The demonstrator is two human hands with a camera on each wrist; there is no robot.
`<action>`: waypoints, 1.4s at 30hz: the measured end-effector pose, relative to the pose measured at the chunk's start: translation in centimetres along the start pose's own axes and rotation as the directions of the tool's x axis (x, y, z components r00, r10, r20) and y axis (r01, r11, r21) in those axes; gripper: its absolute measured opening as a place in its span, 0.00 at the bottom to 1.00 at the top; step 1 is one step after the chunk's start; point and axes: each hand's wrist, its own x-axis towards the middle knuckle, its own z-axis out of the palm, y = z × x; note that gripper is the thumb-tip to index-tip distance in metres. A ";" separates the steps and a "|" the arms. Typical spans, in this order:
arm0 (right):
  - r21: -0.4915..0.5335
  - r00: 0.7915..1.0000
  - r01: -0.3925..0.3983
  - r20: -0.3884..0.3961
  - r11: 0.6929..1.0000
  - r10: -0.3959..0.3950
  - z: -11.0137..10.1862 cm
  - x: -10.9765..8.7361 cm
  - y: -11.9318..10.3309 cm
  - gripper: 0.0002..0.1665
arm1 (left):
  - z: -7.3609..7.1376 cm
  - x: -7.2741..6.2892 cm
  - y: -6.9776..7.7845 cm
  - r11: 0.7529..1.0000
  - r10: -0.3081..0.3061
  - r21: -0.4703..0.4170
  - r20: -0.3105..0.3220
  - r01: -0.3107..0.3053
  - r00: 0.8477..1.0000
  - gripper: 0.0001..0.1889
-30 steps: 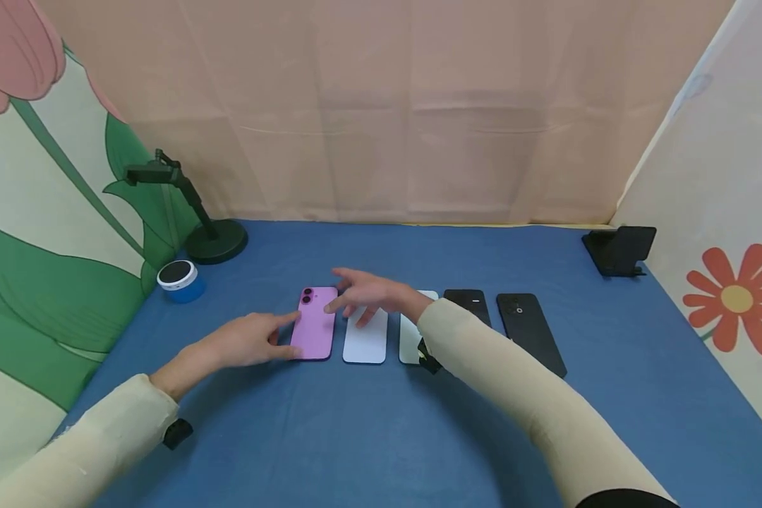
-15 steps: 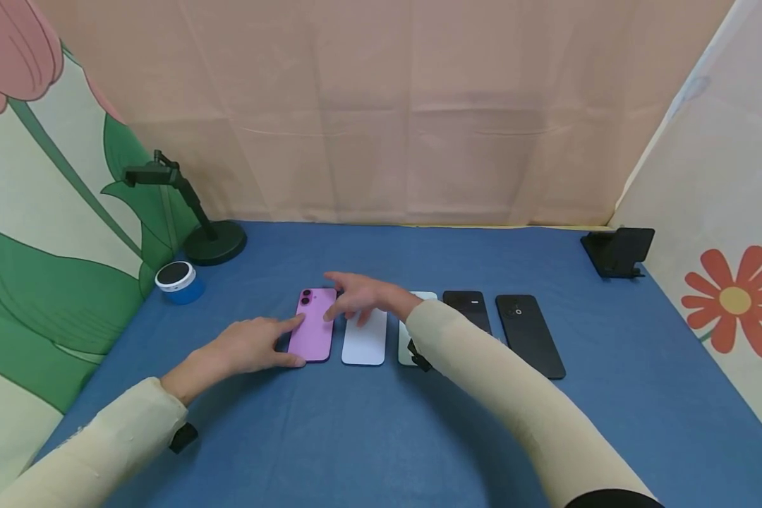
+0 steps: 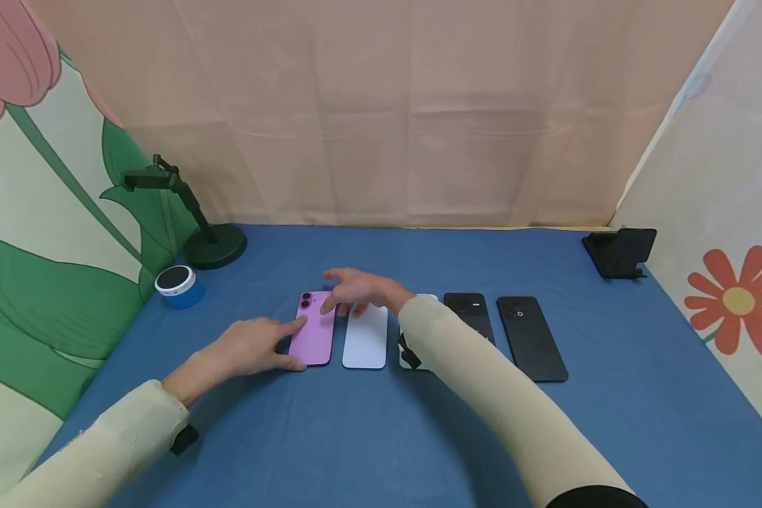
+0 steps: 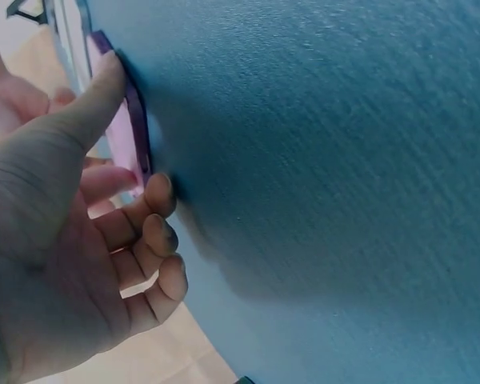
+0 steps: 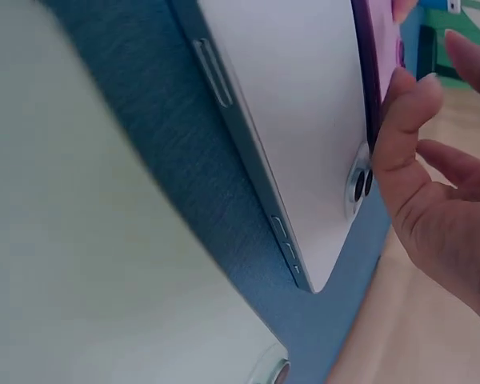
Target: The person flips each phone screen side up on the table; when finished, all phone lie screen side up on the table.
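Observation:
A pink-purple smartphone (image 3: 315, 335) lies back-up on the blue tabletop, camera lenses toward the far end. My left hand (image 3: 250, 346) is at its left side, thumb at the near corner and index fingertip on its back; the other fingers bend loosely in the left wrist view. From the right, my right hand (image 3: 362, 288) reaches over the white phone (image 3: 365, 342), its thumb at the pink phone's right edge and its index finger pointing out past the far end. In the right wrist view the white phone (image 5: 288, 104) lies close beside the pink one (image 5: 378, 48).
Right of the white phone lie a pale phone (image 5: 104, 240), partly hidden by my right sleeve in the head view, and two black phones (image 3: 468, 308) (image 3: 532, 339). A dark desk lamp (image 3: 214, 245), a blue jar with white rim (image 3: 180, 288) and a black stand (image 3: 619, 252) stand farther back.
My left hand has slid slightly right, its thumb and index finger now farther over the pink phone. The right hand has shifted a little left. The phones keep their places.

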 end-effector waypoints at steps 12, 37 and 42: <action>0.073 0.999 -0.043 -0.020 0.996 0.045 -0.5 0.7 0.7 0.40 | 0.5 -0.1 0.0 1.000 0.015 0.002 -0.015 -0.015 1.000 0.49; 0.076 0.998 0.052 -0.031 0.996 -0.050 -0.2 0.2 0.8 0.36 | 0.7 -0.3 -1.4 0.997 0.076 -0.027 -0.006 -0.076 0.997 0.50; 0.071 0.998 0.052 -0.034 0.996 -0.050 -0.1 0.1 1.0 0.34 | 0.4 -0.4 -1.3 0.995 0.099 -0.018 -0.011 -0.100 0.995 0.49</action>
